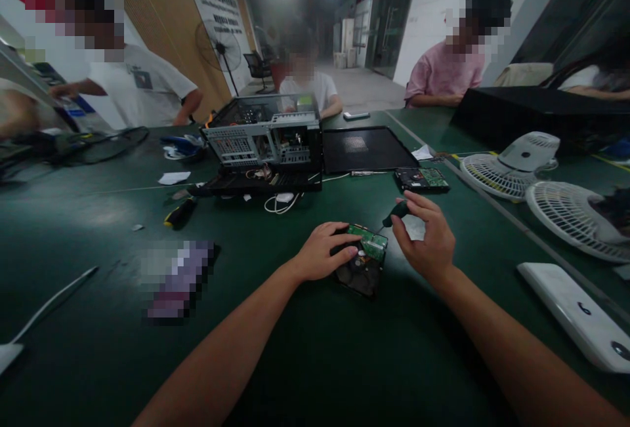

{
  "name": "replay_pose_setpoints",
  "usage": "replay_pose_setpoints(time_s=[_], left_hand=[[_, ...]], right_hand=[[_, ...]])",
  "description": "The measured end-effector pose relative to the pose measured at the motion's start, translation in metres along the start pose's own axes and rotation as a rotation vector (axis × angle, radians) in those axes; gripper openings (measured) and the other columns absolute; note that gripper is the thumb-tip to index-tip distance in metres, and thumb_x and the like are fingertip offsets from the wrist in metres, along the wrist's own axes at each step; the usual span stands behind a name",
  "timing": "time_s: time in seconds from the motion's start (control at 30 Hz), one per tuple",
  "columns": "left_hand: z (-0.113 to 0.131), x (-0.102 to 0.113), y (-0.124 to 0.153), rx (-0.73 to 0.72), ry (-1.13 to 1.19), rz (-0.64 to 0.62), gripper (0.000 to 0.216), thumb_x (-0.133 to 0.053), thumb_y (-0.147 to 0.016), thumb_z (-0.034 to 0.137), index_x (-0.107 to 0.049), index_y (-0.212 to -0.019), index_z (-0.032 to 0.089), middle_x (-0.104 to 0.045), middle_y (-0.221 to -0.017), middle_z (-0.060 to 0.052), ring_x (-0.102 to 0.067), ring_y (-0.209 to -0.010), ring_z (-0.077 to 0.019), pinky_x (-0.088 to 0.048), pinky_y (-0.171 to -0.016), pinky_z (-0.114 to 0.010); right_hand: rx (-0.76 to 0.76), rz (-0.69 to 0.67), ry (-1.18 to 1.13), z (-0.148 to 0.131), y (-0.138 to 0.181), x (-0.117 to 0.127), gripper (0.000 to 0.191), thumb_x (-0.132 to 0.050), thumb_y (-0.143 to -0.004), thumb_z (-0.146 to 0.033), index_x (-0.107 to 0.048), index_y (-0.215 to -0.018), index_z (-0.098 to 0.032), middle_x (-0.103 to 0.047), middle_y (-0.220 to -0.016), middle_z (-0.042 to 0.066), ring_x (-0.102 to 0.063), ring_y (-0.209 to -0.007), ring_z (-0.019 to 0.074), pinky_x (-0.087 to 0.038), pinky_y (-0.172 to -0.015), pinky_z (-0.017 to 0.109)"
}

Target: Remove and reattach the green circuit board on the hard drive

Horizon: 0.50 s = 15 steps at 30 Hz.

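Note:
A hard drive (361, 276) lies on the green table in front of me, its green circuit board (370, 243) facing up. My left hand (322, 250) holds it from the left, fingers and thumb laid across the top. Between the thumb and fingertips of my right hand (427, 233) is a small dark-handled screwdriver (396, 212). Its thin shaft slants down to the left, with the tip at the circuit board. Whether the tip sits in a screw is too small to tell.
Behind the drive stands an opened computer case (260, 142), beside a black side panel (367, 148). A second hard drive (423, 180) lies at right, near white fans (497, 174) and a white device (573, 309). At left are a yellow-black tool (180, 214) and a phone-like slab (184, 279). Several people sit around.

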<state>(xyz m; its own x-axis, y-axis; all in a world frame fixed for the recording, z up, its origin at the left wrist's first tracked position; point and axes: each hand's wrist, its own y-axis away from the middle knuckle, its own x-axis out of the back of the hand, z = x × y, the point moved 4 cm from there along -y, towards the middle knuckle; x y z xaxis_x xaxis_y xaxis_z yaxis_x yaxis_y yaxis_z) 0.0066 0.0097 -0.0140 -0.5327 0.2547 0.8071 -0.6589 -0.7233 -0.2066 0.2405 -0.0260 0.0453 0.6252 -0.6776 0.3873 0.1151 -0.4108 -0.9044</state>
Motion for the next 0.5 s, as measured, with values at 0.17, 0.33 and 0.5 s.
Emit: replay_pose_setpoints(time_s=[0.17, 0.33, 0.5], left_hand=[[-0.0006, 0.0006, 0.0004, 0.006, -0.001, 0.000, 0.043, -0.048, -0.104, 0.055, -0.063, -0.141, 0.039, -0.051, -0.155, -0.003, -0.043, -0.145, -0.0294, -0.032, -0.121, -0.056], [0.0004, 0.0012, 0.0005, -0.001, 0.004, -0.002, 0.044, -0.048, -0.104, 0.056, -0.063, -0.141, 0.038, -0.051, -0.154, -0.004, -0.044, -0.144, -0.0289, -0.034, -0.120, -0.054], [0.0001, 0.0015, 0.0006, 0.001, 0.005, -0.001, 0.044, -0.048, -0.104, 0.056, -0.062, -0.142, 0.038, -0.051, -0.155, -0.004, -0.044, -0.144, -0.0292, -0.034, -0.120, -0.055]], right_hand=[[0.007, 0.015, 0.034, -0.0017, -0.0024, 0.0027, 0.049, -0.078, -0.084, -0.020, -0.054, -0.127, -0.027, -0.068, -0.119, 0.009, -0.069, -0.109, 0.0279, -0.061, -0.091, 0.051], [-0.008, -0.015, -0.003, -0.0004, -0.0020, 0.0035, 0.048, -0.073, -0.085, -0.018, -0.056, -0.129, -0.026, -0.066, -0.119, 0.011, -0.067, -0.111, 0.0287, -0.059, -0.093, 0.051], [-0.058, -0.057, -0.014, 0.0034, 0.0018, -0.0012, 0.048, -0.070, -0.089, -0.020, -0.054, -0.133, -0.025, -0.067, -0.118, 0.010, -0.068, -0.104, 0.0260, -0.061, -0.087, 0.046]])
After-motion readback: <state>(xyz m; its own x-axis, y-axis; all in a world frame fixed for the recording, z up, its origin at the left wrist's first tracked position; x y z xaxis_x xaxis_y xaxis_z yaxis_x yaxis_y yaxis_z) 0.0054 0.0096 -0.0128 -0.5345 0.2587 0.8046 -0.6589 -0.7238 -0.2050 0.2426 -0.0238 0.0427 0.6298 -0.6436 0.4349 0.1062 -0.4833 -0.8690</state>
